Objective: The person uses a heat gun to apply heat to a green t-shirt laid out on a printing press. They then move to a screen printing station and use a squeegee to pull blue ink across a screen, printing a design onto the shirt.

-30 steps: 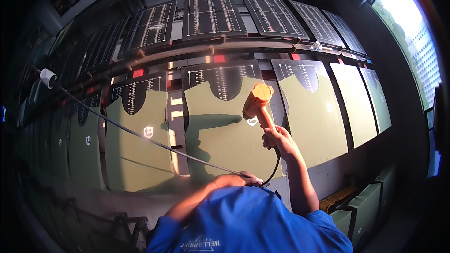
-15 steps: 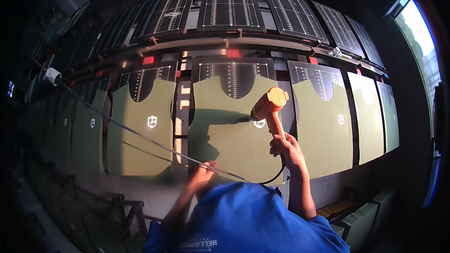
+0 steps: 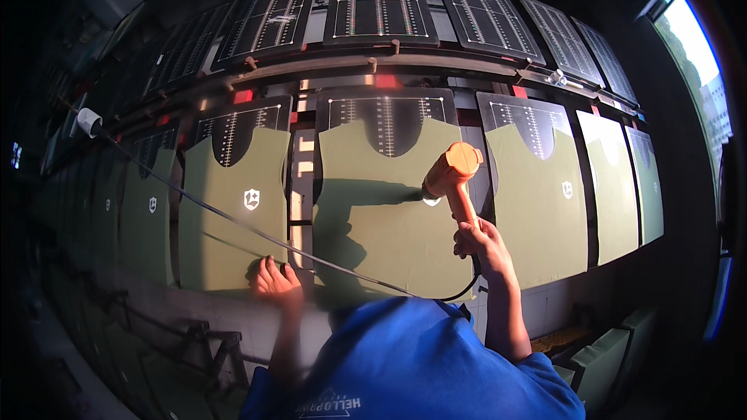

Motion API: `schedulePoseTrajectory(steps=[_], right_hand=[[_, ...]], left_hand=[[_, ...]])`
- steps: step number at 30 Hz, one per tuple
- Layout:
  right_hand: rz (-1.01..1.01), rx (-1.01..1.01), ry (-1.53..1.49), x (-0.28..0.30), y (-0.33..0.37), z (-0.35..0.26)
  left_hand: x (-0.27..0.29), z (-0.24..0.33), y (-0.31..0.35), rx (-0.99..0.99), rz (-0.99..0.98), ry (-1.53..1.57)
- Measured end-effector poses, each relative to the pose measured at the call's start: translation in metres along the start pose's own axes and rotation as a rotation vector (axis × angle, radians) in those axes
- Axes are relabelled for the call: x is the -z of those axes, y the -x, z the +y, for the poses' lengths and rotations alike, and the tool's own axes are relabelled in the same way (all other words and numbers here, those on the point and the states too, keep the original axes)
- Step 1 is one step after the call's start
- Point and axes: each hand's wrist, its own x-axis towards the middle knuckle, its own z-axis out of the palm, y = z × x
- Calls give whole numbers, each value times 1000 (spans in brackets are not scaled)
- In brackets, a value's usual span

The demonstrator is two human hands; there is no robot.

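My right hand [image 3: 484,245] is wrapped round the handle of an orange heat gun [image 3: 457,167]. Its dark nozzle points left and down, just over a white shield emblem [image 3: 432,201] that it mostly covers on the middle green shirt panel [image 3: 389,241]. A dark shadow of gun and hand falls across that panel. My left hand [image 3: 278,284] lies at the lower right corner of the neighbouring green panel [image 3: 233,241], its fingers stretched out and holding nothing. Whether those fingertips press the cloth I cannot tell.
A grey cable [image 3: 206,206] with a white fitting [image 3: 89,122] slants across the left panels toward my body. More green panels lie on black boards either side, such as this one [image 3: 537,218]. Behind a metal rail [image 3: 311,67] stand bare black boards [image 3: 381,8] with white markings.
My left hand has moved left, from the middle panel's lower left corner to the neighbouring panel's lower edge, and its fingers have spread. The heat gun has shifted very slightly right.
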Motion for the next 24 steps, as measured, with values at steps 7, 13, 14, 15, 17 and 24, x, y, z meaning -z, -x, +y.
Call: schedulePoseTrajectory(steps=[7, 13, 14, 15, 17, 24], right_hand=[[14, 7, 70, -6, 7, 3], [61, 25, 131, -15, 12, 5], [51, 14, 118, -15, 13, 6], [40, 3, 108, -14, 14, 4], [26, -29, 77, -14, 18, -3], [68, -47, 134, -21, 24, -7]], left_hand=[[2, 1, -2, -18, 59, -19], [8, 4, -4, -5, 38, 28], [6, 2, -4, -13, 61, 33], [5, 2, -5, -18, 84, 40], [4, 5, -5, -29, 17, 197], [9, 78, 28, -198, -1536, 1333]])
